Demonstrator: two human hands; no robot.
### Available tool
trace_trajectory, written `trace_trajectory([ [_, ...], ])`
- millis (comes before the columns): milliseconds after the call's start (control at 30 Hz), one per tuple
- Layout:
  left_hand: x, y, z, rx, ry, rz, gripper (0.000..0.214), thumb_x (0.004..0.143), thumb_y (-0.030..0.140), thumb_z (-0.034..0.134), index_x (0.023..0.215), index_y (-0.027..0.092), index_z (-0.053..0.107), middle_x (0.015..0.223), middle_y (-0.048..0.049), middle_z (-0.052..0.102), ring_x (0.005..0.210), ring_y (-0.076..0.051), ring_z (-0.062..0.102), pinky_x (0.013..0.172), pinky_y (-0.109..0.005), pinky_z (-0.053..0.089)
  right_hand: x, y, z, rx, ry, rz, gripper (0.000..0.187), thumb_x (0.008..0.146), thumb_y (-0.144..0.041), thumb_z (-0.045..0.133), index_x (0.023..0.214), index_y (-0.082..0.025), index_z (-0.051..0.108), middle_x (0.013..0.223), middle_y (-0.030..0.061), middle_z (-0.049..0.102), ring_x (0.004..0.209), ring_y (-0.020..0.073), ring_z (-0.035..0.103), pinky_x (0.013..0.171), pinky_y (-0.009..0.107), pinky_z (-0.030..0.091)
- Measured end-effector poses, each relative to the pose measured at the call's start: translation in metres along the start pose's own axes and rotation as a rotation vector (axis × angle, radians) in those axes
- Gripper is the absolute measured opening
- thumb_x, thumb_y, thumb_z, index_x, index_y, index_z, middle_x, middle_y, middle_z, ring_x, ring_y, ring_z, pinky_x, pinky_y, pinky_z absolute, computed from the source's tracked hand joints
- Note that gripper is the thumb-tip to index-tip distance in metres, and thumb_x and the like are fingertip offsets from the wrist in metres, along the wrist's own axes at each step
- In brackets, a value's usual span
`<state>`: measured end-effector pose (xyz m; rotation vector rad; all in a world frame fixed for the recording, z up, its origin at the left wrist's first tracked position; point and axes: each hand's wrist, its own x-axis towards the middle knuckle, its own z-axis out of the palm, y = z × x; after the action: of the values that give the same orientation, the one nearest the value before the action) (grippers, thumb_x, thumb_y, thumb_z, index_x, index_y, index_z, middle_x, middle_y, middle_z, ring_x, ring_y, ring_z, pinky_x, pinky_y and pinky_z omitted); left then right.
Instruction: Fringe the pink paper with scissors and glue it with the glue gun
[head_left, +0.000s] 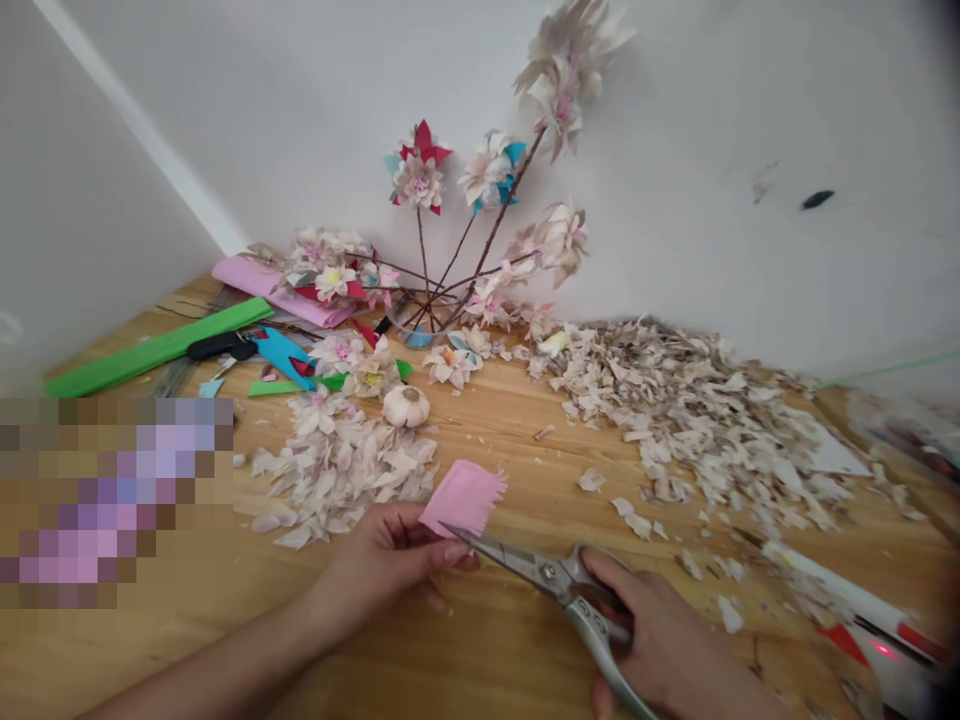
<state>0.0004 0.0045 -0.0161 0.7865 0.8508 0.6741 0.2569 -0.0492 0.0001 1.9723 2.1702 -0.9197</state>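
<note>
My left hand [390, 555] pinches a small folded piece of pink paper [465, 497] whose far edge is cut into a fringe. My right hand [660, 640] is closed around the handles of metal scissors [547, 578]. The blades point left and their tips rest at the lower edge of the pink paper, next to my left fingertips. Both hands hover just above a wooden table [487, 640].
Handmade flowers on thin twigs [450, 270] stand in a clear dish by the white wall. A garlic bulb [406, 406], piles of garlic peel [675, 410], rolls of green paper [150, 352] and pink paper [262, 285], and a white tool with a red light [885, 640] lie around.
</note>
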Motion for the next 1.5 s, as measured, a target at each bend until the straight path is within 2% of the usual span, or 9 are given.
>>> trace_trajectory([
  [233,0.0008,0.0024,-0.0007,0.010,0.010,-0.001,0.023,0.059,0.034,0.080,0.077,0.020,0.074,0.071,-0.0042,0.076,0.069,-0.018,0.070,0.045,-0.019,0.054,-0.0006,-0.0003,-0.0012,0.022,-0.029,0.036,0.054,0.041,-0.034,0.088,0.075,-0.026,0.048,0.065,-0.0062,0.059,0.063,0.0177,0.051,0.052,0.022,0.035],
  [600,0.0010,0.0022,-0.0032,0.067,0.026,-0.018,0.023,0.062,0.035,0.078,0.078,0.019,0.074,0.075,-0.0041,0.076,0.076,-0.020,0.070,0.046,-0.019,0.054,0.0009,0.0015,-0.0019,0.055,-0.017,0.010,0.056,0.039,-0.037,0.089,0.075,-0.025,0.047,0.065,-0.0083,0.057,0.057,0.0129,0.044,0.050,0.021,0.030],
  [733,0.0009,0.0020,-0.0026,0.079,0.036,-0.013,0.021,0.062,0.036,0.078,0.076,0.020,0.074,0.072,-0.0032,0.076,0.071,-0.018,0.070,0.046,-0.020,0.054,0.0011,0.0020,-0.0019,0.032,-0.003,0.034,0.052,0.044,-0.037,0.087,0.077,-0.026,0.049,0.066,-0.0071,0.060,0.058,0.0149,0.048,0.050,0.022,0.030],
  [933,-0.0003,-0.0029,-0.0054,0.076,0.048,0.038,0.020,0.064,0.034,0.077,0.080,0.022,0.075,0.072,-0.0023,0.076,0.068,-0.016,0.068,0.047,-0.019,0.055,0.0019,0.0046,-0.0030,0.009,0.026,-0.032,0.062,0.038,-0.039,0.090,0.083,-0.024,0.050,0.085,-0.0013,0.065,0.073,0.0216,0.057,0.061,0.025,0.037],
  [1133,0.0003,-0.0035,-0.0055,0.072,0.059,0.061,0.018,0.063,0.032,0.077,0.078,0.022,0.075,0.070,-0.0016,0.074,0.057,-0.012,0.062,0.045,-0.018,0.054,0.0013,0.0008,-0.0049,0.011,0.023,-0.054,0.061,0.039,-0.044,0.088,0.082,-0.025,0.049,0.082,-0.0018,0.064,0.071,0.0217,0.057,0.060,0.026,0.037],
  [1367,-0.0003,-0.0033,-0.0036,0.074,0.046,0.056,0.017,0.064,0.031,0.076,0.077,0.020,0.074,0.072,-0.0038,0.074,0.066,-0.017,0.066,0.042,-0.019,0.054,0.0034,-0.0019,-0.0060,0.005,0.023,-0.060,0.064,0.039,-0.046,0.088,0.084,-0.024,0.048,0.087,0.0005,0.062,0.077,0.0233,0.058,0.064,0.027,0.039],
  [1500,-0.0013,-0.0034,-0.0027,0.070,0.035,0.039,0.017,0.063,0.031,0.077,0.073,0.018,0.073,0.071,-0.0044,0.073,0.061,-0.015,0.064,0.039,-0.019,0.054,0.0016,-0.0018,-0.0037,0.002,0.021,-0.075,0.063,0.041,-0.053,0.085,0.081,-0.024,0.046,0.082,-0.0001,0.062,0.071,0.0220,0.057,0.060,0.027,0.037],
])
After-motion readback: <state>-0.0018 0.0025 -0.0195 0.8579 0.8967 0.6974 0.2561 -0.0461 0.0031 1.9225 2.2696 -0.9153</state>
